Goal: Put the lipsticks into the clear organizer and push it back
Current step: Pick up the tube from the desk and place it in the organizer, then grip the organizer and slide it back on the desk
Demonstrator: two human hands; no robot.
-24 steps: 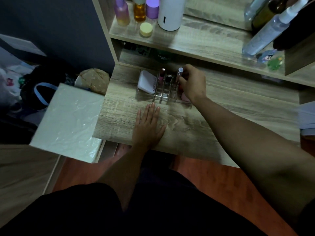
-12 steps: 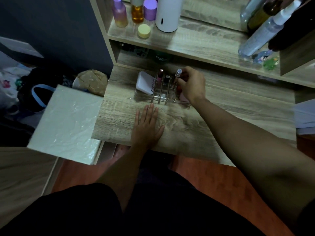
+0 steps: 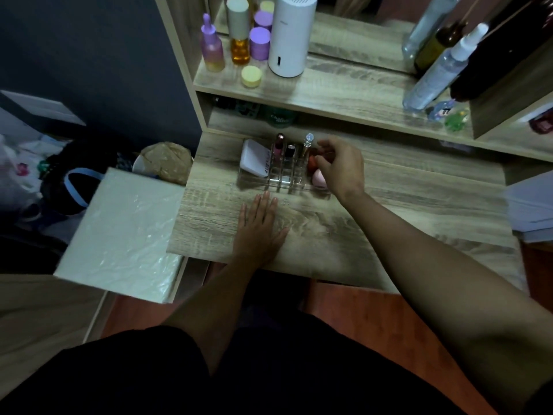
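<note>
The clear organizer [image 3: 254, 178] stands on the wooden desk [image 3: 389, 211], near its back left. Three lipsticks stand upright in its slots: a pink one [image 3: 279, 145], a dark one [image 3: 289, 151] and one with a clear crystal cap [image 3: 307, 142]. A white compact [image 3: 255, 157] leans in the left section. Red and pink sponges [image 3: 317, 177] lie at the right end. My right hand [image 3: 341, 167] hovers over the organizer's right end, fingers loosely curled and apart, holding nothing. My left hand [image 3: 259, 226] lies flat on the desk just in front of the organizer.
A shelf [image 3: 344, 94] above the desk carries purple and amber bottles [image 3: 239, 40], a white cylinder [image 3: 288, 34] and spray bottles [image 3: 440, 67]. A white plastic-wrapped box [image 3: 119, 235] sits left of the desk. Papers [image 3: 532, 205] lie at the right edge.
My right hand has let go of the crystal-capped lipstick, which stands in its slot, and moved slightly right. The left hand stays flat on the desk.
</note>
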